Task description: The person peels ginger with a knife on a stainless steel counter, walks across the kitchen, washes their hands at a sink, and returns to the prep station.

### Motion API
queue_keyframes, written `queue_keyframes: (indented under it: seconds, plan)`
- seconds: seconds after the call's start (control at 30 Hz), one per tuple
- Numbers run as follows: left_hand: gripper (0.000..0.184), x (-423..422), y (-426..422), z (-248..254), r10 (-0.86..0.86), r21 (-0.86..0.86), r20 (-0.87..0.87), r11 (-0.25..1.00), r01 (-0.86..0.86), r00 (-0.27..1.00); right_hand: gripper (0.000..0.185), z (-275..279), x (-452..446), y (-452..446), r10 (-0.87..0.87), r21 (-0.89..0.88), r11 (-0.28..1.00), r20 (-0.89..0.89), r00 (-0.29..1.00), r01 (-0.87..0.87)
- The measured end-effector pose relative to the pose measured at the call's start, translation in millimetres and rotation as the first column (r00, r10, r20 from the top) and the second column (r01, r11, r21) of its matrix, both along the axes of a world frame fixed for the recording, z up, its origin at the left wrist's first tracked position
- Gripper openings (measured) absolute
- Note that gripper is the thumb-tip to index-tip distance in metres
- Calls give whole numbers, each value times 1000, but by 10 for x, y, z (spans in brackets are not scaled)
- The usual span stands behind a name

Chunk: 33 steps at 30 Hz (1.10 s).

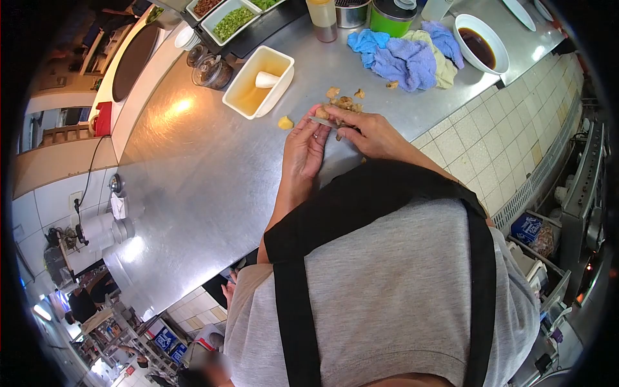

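Observation:
My left hand [304, 147] has its fingers closed round a knobbly tan piece of ginger [322, 113], partly hidden by the fingers. In my right hand [375, 134] is a small knife, its short metal blade [322, 121] lying against the ginger between both hands; the handle is covered by my fingers. Just beyond them, brown peelings and scraps [346, 103] are scattered on the steel counter [193, 168]. A pale yellow peeled piece [285, 122] rests to the left of my left hand, near a white tub [281, 97] of yellowish liquid with a white object inside.
Blue, purple and cream cloths [406, 62] lie bunched at the back, beside a white bowl [465, 31] of dark liquid. A sauce bottle [324, 22], a green container [391, 24], glass jars [213, 72] and a tray of chopped greens [232, 24] line the far side.

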<state>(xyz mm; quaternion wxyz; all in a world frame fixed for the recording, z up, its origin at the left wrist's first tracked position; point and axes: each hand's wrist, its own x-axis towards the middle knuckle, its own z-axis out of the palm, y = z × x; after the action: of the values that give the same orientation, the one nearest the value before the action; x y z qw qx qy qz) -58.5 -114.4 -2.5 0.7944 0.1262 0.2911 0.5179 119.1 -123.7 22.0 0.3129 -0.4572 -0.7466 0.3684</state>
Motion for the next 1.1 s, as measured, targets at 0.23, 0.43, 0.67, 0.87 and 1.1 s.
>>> queue_keyframes:
  seconds: [0.23,0.43,0.67,0.87,1.1]
  plan:
    - [32,24,-17,49,11,56,-109,998,-5,994,41,58,-4,-2,-28,-7,1000,-42,999,28]
    - [30,45,-21,121,23,52,-128,999,-16,992,36,141,13,5,-28,-140,990,-52,998,20]
    - [29,38,-32,89,-27,71,-138,997,37,990,33,66,16,36,-42,-104,994,-114,993,30]
    - [30,49,-16,150,-24,87,-147,995,38,989,33,156,42,26,-63,-196,980,-109,992,41]
    - [31,16,-5,136,-23,109,-173,993,43,985,35,160,41,11,-40,-194,981,-88,995,22]
